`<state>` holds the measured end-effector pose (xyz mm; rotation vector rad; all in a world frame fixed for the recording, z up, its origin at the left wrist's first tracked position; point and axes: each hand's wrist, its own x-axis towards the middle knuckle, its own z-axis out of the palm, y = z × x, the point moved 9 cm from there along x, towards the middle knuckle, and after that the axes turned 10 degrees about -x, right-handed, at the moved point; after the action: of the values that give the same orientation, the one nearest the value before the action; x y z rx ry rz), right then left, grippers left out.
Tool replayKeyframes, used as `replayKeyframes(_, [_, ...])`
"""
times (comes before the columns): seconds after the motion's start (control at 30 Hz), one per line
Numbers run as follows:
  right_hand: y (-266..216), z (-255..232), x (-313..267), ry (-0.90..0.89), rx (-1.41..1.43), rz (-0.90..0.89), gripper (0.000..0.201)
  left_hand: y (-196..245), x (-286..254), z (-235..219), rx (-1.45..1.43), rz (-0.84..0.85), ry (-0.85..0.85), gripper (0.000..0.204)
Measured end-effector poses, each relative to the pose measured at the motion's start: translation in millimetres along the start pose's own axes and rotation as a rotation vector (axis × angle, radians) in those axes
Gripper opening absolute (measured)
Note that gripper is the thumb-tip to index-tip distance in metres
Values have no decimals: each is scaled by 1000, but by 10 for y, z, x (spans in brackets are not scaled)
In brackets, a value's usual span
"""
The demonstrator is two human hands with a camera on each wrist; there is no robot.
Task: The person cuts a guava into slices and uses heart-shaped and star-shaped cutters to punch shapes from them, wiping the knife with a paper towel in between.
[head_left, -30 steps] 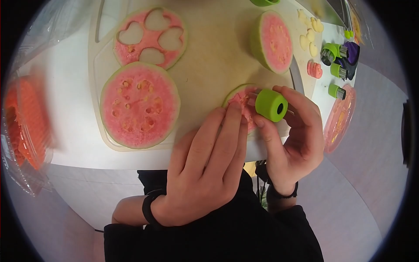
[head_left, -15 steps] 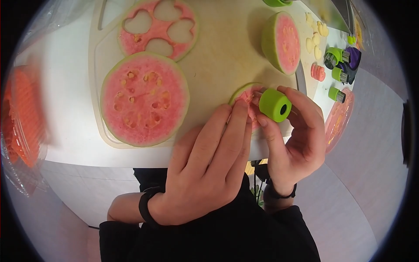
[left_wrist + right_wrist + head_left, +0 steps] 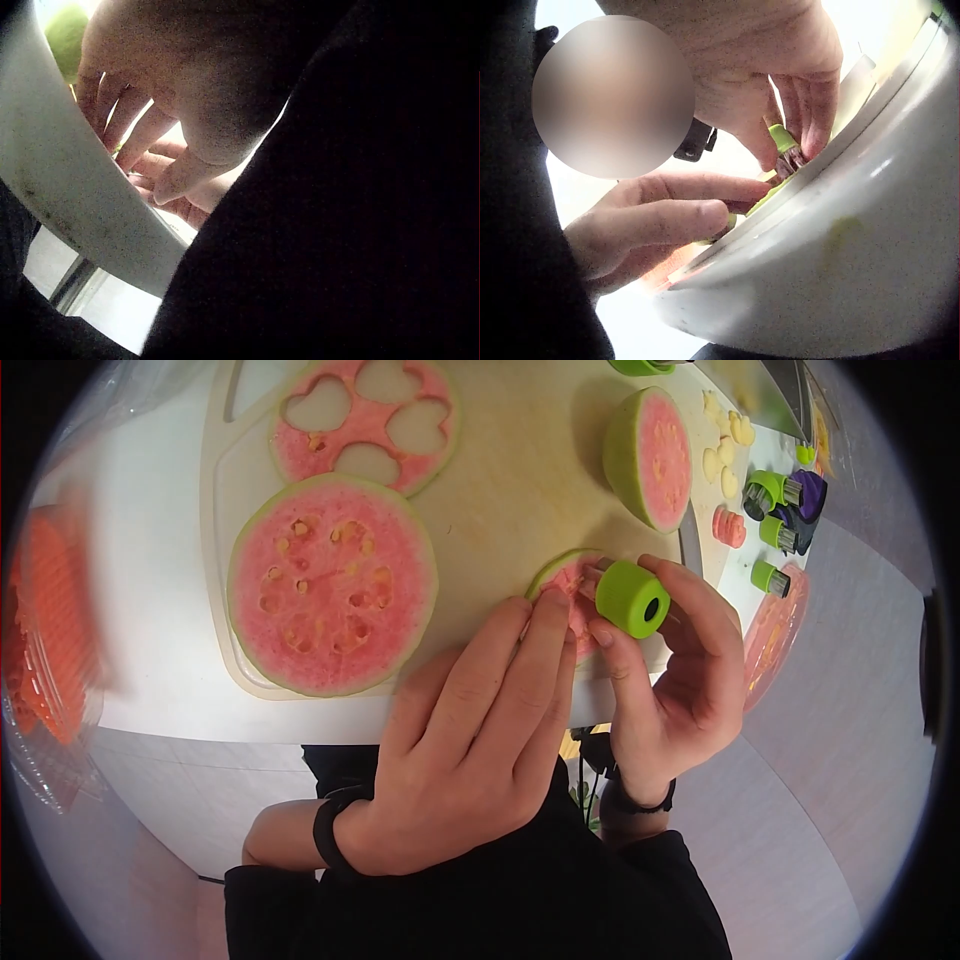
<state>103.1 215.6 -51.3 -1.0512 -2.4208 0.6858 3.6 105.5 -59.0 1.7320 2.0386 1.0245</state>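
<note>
View shifted slightly; R fingers (image 3: 700, 600) grip grn cutter (image 3: 625, 598), L fingers (image 3: 530, 670) touch slice (image 3: 567, 574).

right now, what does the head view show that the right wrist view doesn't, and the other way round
Only the head view: the watermelon slice with four cut-out holes and the pale yellow pieces.
Only the right wrist view: a yellowish-green smear on the white table edge.
Both: the left hand with fingers on a small watermelon slice, the right hand pinching the green-handled cutter.
</note>
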Motion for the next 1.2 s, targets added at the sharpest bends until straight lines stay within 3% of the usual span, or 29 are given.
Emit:
replayKeyframes(0.43, [-10,12,-21,13,5,-7,51,-22,-4,-15,-39,19,16,45])
replayKeyframes(0.6, [-65,-33,17,165,-22,-58,46,-42,-5,-70,-122,12,24,39])
replayKeyframes(1.2, [-162,-96,68,182,-26,-74,30,-51,-45,-124,-205,61,79,27])
